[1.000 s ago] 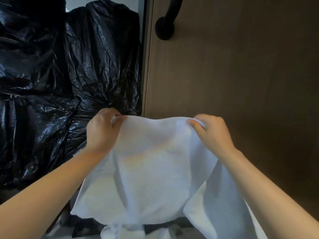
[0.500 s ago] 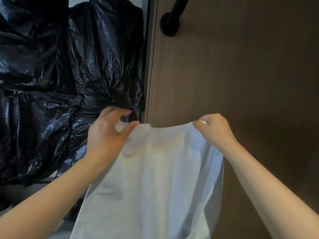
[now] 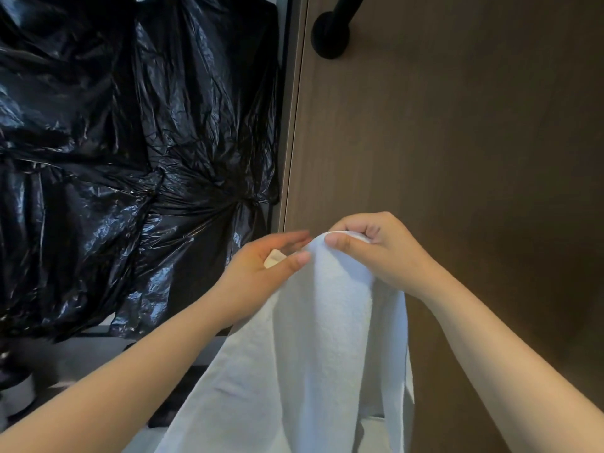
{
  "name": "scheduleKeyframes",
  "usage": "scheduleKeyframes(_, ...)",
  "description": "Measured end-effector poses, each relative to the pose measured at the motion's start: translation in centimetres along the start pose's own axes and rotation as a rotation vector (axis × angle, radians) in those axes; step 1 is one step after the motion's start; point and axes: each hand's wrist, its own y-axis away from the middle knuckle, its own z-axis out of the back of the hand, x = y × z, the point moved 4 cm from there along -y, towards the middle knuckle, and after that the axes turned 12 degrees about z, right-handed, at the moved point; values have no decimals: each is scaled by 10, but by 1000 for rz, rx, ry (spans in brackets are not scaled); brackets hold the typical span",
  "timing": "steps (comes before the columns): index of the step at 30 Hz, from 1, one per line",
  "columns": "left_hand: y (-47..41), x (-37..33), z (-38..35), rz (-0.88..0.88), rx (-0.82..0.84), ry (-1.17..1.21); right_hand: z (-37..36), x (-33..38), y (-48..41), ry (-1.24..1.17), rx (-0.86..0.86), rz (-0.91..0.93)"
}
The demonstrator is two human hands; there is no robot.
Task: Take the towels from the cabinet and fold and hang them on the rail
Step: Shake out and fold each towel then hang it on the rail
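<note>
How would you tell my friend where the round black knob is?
Look at the big brown wooden panel filling the right side. Near its top left corner, a round black mount sits on the wood, with a black bar rising from it out of view. Unlike the shiny, crinkled black bags to its left, it is smooth and dull.

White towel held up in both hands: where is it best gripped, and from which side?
Grip the white towel at its gathered top edge, where the right hand pinches it and the left hand holds a corner alongside. Come from above, thumb in front: the cloth hangs doubled from that ridge, so one pinch probably keeps both layers.
</note>
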Motion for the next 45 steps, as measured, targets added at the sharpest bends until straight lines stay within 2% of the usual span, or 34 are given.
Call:
scheduleKeyframes(3,0,-1,-3,46,12,85,-1,0,1,13,9,-11)
scheduleKeyframes(9,-8,-6,11,53,-227,98,-5,-24,15,179,31,-75)
scheduleKeyframes(12,-12,-12,19,-3,-306,3,-9,-39,27,275,27,-118)
scheduleKeyframes(20,-20,-23,35,-165,-451,-244,-8,-58,45,373,-166,-187)
scheduleKeyframes(25,-25,-19,43,-146,-526,-297,0,-63,55,383,-204,-222)
scheduleKeyframes(28,-29,-13,47,-118,-568,-313,5,-64,56,473,-180,-226)
scheduleKeyframes(34,-31,-1,55,-71,-590,-309,20,-85,69,456,-198,-376)
scheduleKeyframes(42,-38,12,60,-52,-620,-448,18,-79,65,363,-356,-262)
scheduleKeyframes(45,-37,19,61,-26,-586,-544,16,-63,54,348,-326,-187)
